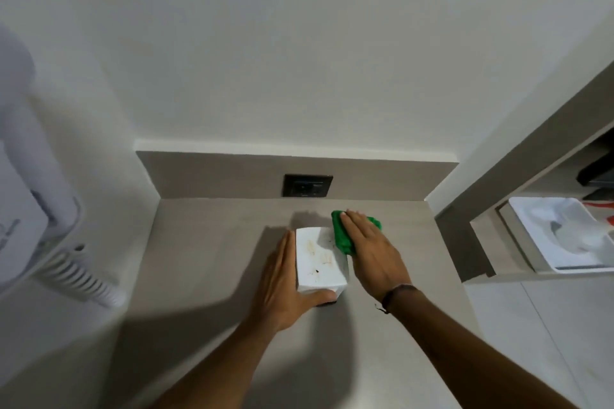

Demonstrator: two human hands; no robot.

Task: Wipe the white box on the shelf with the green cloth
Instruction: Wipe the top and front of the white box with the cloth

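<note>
A small white box (pixel 319 259) stands on the grey shelf (pixel 212 259), its top marked with brownish smears and dark specks. My left hand (pixel 285 285) grips the box along its left side, thumb wrapped under the near edge. The bunched green cloth (pixel 342 236) lies against the box's far right corner, partly on its top. My right hand (pixel 372 249) presses flat on the cloth, fingers together and pointing away from me; most of the cloth is hidden beneath it.
A black wall socket (pixel 307 185) sits in the grey upstand behind the box. A white wall-mounted hair dryer with a coiled cord (pixel 79 272) hangs at the left. At the right, a side shelf holds a white tray (pixel 564 236).
</note>
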